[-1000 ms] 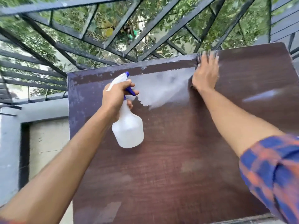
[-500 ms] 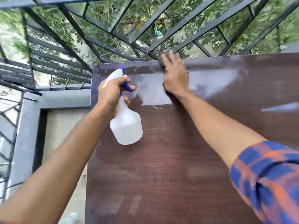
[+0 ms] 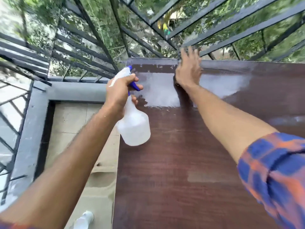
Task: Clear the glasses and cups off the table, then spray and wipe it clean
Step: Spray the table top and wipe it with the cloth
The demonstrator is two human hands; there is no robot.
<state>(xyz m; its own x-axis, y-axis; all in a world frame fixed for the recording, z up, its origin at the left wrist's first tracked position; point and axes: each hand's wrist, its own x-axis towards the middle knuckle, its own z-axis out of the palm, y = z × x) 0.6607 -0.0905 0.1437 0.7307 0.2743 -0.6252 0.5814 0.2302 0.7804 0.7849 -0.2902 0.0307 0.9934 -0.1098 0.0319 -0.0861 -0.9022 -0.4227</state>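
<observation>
The dark brown wooden table (image 3: 189,154) fills the right and lower part of the head view, with a wet pale sheen along its far edge. My left hand (image 3: 118,95) grips the neck of a white spray bottle (image 3: 134,128) with a blue trigger, held just above the table's left side. My right hand (image 3: 188,70) lies flat at the table's far edge, pressing a dark cloth (image 3: 182,52) of which only a blurred strip shows past the fingertips. No glasses or cups stand on the table.
A dark metal railing (image 3: 102,38) with trees behind runs close along the table's far edge. A grey ledge (image 3: 72,92) and tiled floor (image 3: 74,123) lie to the left. A white object (image 3: 84,219) sits on the floor by the table's near left corner.
My right hand slid left along the far edge with the cloth, leaving a wet streak behind it. The left hand kept the bottle roughly in place. The camera swung left.
</observation>
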